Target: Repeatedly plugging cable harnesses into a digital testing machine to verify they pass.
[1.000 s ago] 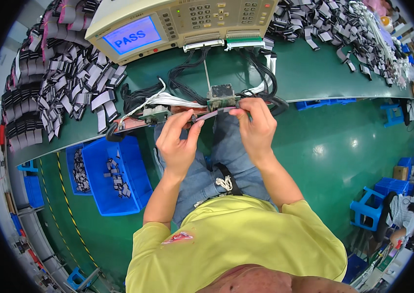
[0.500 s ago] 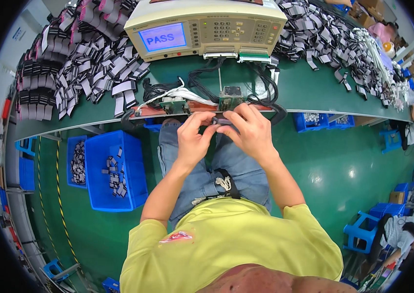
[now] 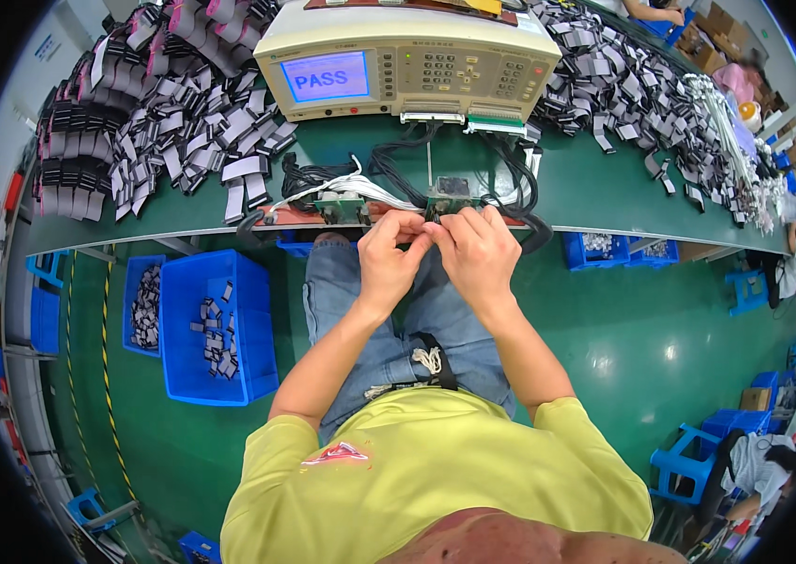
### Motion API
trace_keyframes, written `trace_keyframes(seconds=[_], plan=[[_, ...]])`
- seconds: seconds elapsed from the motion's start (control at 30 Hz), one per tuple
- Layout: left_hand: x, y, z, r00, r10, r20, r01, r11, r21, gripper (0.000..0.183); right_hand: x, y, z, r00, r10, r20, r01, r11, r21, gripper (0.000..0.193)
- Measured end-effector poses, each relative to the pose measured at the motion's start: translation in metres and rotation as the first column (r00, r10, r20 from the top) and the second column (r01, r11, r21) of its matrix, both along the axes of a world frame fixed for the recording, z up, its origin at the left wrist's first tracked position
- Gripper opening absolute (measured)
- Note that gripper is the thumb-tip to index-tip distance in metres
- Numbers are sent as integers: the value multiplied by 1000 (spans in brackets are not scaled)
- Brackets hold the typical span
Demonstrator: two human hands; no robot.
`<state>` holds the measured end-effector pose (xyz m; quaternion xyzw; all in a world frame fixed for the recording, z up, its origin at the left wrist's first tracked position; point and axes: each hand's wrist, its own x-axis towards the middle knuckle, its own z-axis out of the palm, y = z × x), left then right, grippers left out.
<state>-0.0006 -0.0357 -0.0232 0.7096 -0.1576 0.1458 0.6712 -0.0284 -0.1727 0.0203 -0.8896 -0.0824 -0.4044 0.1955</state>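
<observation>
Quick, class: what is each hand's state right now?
Left hand: grip closed; anything held is hidden.
Right hand: grip closed; contents cannot be told.

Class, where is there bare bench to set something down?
Bare bench lies between the right cable heap and the front edge; a smaller patch between tester and black wires. Crowded: left cable heap, and around the hands.

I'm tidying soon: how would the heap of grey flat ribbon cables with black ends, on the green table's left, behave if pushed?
The ribbon-cable heap would probably scatter, its pieces lying loosely crisscrossed. The strips look light, being thin, and likely bendable, since some curve.
</observation>
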Motion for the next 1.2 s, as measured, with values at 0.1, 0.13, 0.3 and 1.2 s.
trace_keyframes(seconds=[0.1, 0.13, 0.3, 1.2], plan=[[5, 2, 1, 997, -18, 81, 10, 996, 92, 17, 1, 1, 0, 1000, -19, -2, 19, 999, -27, 17], [6, 2, 0, 996, -21, 85, 13, 996, 87, 17, 2, 1, 1, 999, -33, -10, 33, 998, -44, 17], [8, 1, 3, 995, -14, 97, 8, 998, 59, 20, 4, 2, 2, 999, -35, -15, 35, 999, -38, 19], [60, 229, 56, 793, 574, 205, -502, 424, 754, 42, -37, -24, -9, 981, 192, -3, -182, 937, 299, 23]])
